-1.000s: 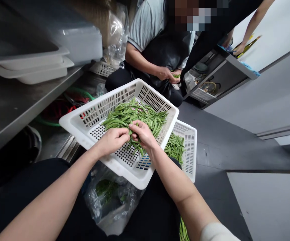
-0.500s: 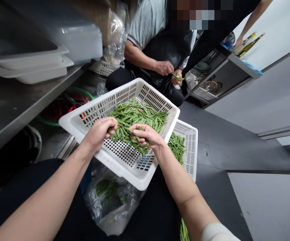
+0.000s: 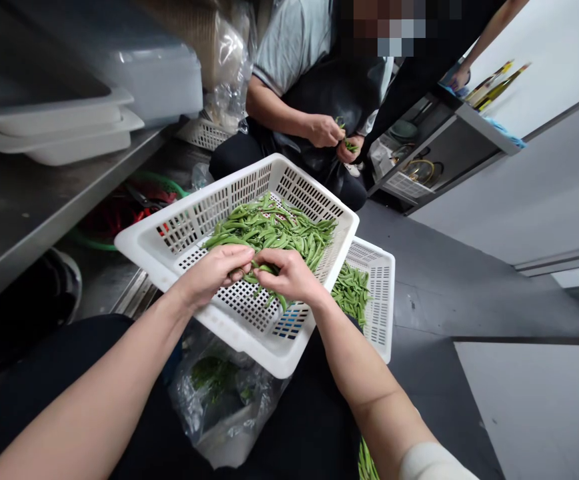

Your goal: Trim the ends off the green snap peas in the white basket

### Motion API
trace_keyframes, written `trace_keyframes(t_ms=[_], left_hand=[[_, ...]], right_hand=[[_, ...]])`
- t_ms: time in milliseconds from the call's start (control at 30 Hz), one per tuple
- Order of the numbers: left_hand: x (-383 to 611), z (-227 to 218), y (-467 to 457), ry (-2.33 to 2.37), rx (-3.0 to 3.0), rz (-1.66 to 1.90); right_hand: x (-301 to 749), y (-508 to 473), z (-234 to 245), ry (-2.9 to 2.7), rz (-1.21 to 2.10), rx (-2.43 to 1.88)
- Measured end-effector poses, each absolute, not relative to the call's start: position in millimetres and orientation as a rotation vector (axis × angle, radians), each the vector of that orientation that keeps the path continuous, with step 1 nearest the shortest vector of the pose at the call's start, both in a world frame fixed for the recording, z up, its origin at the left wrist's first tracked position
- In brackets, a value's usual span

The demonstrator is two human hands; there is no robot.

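A white slotted plastic basket (image 3: 149,248) rests on my lap and holds a heap of green pea pods (image 3: 279,230). My left hand (image 3: 214,273) and my right hand (image 3: 292,275) meet over the basket's near half, fingers pinched together on one green pod (image 3: 259,268) between them. The right hand also has several pods bunched under its palm. A second white basket (image 3: 382,293) with more pods (image 3: 352,293) sits lower, to the right.
A clear plastic bag (image 3: 219,400) with green scraps lies on my lap under the basket. A seated person (image 3: 314,80) opposite holds a pod in both hands. A steel shelf with white trays (image 3: 59,127) stands at left, a metal rack (image 3: 444,140) at right.
My left hand drew away to the left half a second ago and has come back to meet the right hand on a pod. The person opposite raised their hands slightly.
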State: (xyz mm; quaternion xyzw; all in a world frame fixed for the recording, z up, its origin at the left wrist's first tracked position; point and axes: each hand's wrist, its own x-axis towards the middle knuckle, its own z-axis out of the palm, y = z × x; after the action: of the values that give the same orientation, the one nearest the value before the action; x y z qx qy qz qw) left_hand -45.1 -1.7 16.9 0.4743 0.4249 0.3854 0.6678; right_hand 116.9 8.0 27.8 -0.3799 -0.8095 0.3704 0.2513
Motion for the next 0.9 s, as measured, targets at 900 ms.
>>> trace_keyframes(t_ms=[900], left_hand=[[-43,16,-77,0.566,1.884,-0.198]], right_hand=[[208,19,17,-2.518,0.466,-1.659]])
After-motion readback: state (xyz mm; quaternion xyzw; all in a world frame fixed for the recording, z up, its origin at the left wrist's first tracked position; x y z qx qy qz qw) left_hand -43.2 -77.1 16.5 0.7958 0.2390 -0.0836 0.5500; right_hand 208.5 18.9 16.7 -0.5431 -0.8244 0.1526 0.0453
